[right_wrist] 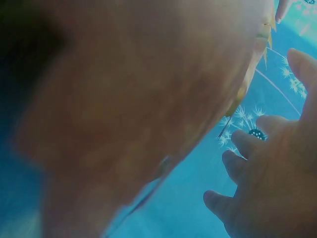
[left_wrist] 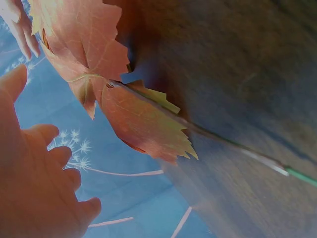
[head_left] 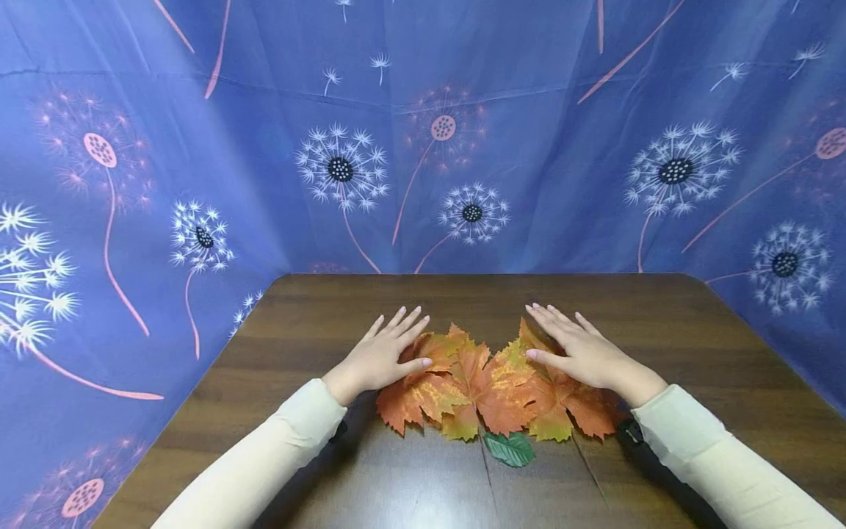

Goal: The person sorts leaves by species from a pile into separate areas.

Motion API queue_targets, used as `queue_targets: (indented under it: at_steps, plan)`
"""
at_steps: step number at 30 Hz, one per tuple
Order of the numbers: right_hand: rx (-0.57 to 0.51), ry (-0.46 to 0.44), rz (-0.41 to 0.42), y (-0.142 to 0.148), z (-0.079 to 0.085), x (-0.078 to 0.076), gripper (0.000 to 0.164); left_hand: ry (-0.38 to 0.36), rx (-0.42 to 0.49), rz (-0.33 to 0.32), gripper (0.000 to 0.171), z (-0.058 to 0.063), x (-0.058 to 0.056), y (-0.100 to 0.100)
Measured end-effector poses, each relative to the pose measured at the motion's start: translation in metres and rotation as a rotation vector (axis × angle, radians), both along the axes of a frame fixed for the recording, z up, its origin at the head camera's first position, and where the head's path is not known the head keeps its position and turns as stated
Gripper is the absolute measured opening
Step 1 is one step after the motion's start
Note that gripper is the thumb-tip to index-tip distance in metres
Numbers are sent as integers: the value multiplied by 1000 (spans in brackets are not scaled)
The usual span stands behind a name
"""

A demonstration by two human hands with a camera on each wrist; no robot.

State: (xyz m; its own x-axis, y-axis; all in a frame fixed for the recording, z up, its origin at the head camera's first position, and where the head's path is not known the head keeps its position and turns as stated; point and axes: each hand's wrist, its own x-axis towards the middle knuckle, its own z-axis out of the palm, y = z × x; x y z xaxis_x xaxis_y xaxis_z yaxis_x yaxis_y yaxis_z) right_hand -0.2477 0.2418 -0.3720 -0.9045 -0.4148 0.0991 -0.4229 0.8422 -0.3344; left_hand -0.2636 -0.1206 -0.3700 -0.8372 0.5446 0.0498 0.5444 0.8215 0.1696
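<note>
A cluster of orange and yellow maple leaves (head_left: pixel 505 393) lies across the middle of the wooden table, with thin stems pointing toward the front. One small green leaf (head_left: pixel 509 449) pokes out below them. My left hand (head_left: pixel 378 358), fingers straight and spread, is at the cluster's left end, its thumb overlapping the leaves in the head view. At the opposite end, my right hand (head_left: pixel 584 353) is likewise spread, thumb pointing inward over the orange. In the left wrist view, a maple leaf (left_wrist: pixel 94 54) with a dark stem (left_wrist: pixel 188 124) shows beside the left hand (left_wrist: pixel 42 183). A blurred leaf fills much of the right wrist view.
The dark brown wooden table (head_left: pixel 317 308) has rounded far corners. Behind it and along both sides hangs a blue cloth (head_left: pixel 529 154) printed with white and pink dandelions. Pale sleeves (head_left: pixel 284 433) cover both forearms.
</note>
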Motion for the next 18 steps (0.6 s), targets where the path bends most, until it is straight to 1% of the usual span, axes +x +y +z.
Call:
queue_targets:
  at_steps: [8,12,15,18]
  plan:
    - [-9,-3,6,3,1,-2,79,11,5,0,78,2,0,-2]
    - [-8,-8,13,4,0,-1,79,-9,22,-10,78,3,2,-5]
    - [-7,-3,11,4,3,-2,79,-27,51,-24,80,6,2,-8]
    - [-11,1,12,5,4,0,78,-50,79,-38,84,4,4,-13]
